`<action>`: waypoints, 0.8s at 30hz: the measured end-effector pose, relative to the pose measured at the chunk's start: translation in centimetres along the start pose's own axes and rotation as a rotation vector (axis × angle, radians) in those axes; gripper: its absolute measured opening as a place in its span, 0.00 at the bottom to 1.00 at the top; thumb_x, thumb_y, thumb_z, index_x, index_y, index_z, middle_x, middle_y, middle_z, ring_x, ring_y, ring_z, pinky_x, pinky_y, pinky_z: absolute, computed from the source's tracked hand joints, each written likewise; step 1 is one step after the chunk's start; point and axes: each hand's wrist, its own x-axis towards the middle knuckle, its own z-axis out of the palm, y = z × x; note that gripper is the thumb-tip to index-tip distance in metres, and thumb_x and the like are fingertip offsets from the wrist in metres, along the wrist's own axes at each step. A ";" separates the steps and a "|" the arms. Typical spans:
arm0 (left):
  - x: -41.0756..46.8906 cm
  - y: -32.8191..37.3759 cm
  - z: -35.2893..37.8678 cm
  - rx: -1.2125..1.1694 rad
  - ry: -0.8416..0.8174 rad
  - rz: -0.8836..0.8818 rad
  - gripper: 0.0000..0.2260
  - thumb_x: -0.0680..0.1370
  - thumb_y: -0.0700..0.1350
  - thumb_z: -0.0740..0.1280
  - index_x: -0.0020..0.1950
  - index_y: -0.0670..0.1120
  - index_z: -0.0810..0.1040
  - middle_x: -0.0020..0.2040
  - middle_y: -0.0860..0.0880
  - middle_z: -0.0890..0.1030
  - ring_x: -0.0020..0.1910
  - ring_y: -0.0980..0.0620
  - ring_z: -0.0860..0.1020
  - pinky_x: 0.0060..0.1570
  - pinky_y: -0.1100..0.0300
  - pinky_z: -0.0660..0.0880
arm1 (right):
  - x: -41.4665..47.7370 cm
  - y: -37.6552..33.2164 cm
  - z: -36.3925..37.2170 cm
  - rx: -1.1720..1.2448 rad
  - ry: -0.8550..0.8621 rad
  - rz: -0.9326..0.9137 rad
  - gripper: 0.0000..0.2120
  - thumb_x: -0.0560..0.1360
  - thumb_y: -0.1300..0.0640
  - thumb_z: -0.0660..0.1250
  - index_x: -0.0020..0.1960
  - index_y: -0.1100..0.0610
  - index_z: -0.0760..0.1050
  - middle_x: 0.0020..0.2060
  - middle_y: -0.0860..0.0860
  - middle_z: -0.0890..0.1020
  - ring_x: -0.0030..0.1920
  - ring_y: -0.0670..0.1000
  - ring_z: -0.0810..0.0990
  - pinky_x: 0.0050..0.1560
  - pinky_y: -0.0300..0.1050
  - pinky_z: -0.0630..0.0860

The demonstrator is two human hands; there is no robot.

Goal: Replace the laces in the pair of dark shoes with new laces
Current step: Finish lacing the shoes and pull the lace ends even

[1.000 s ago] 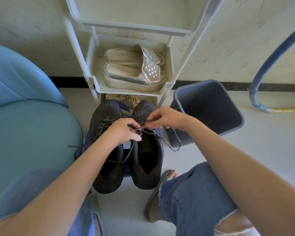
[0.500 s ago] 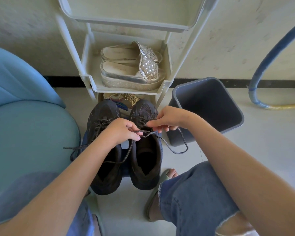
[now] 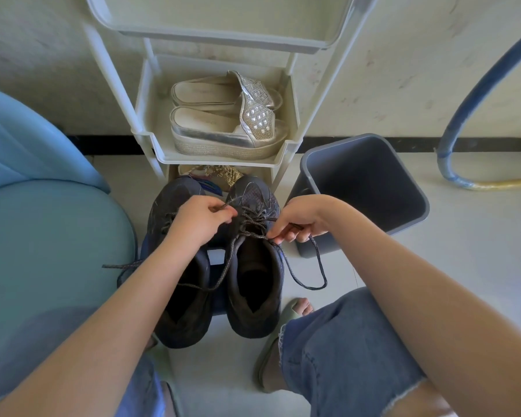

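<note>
Pale floor here: a white rack stands at the wall, with silver platform sandals on its middle shelf. A grey bin stands just right of it. The dark shoes sit side by side before the rack, and a blue hose curls at far right.

Cannot see the middle of the left shoe: covered by the left forearm and the left hand. Cannot tell where its loose lace end goes after passing under that forearm. Hidden inside the curled fingers of the right hand: the exact grip on the lace of the right shoe. Between both shoes, something blue with a white patch, too covered to name. Behind the toes, only a small glittery gold part of some footwear. Cut by the top edge: the upper rack tray and the blue hose; by the left edge, the blue chair.
</note>
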 end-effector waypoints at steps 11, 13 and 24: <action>1.2 0.7 2.0 0.278 -0.027 0.110 0.03 0.75 0.46 0.70 0.47 0.51 0.83 0.48 0.50 0.83 0.51 0.51 0.79 0.55 0.53 0.74 | -0.2 0.4 0.1 0.022 0.009 -0.007 0.11 0.78 0.64 0.64 0.37 0.61 0.71 0.28 0.52 0.73 0.21 0.44 0.66 0.20 0.32 0.56; 1.5 0.7 1.9 0.286 -0.055 0.110 0.00 0.74 0.47 0.71 0.44 0.52 0.81 0.46 0.50 0.83 0.50 0.51 0.79 0.53 0.54 0.74 | -0.3 0.5 0.0 0.019 0.006 -0.012 0.11 0.78 0.63 0.64 0.37 0.61 0.72 0.27 0.51 0.74 0.21 0.43 0.66 0.20 0.32 0.55; 2.2 -0.6 3.2 0.124 -0.016 -0.026 0.05 0.81 0.46 0.61 0.47 0.45 0.72 0.44 0.45 0.77 0.41 0.45 0.76 0.46 0.51 0.72 | 0.9 0.2 1.4 -0.148 0.402 -0.489 0.06 0.76 0.63 0.68 0.51 0.61 0.81 0.37 0.49 0.78 0.31 0.40 0.72 0.29 0.26 0.67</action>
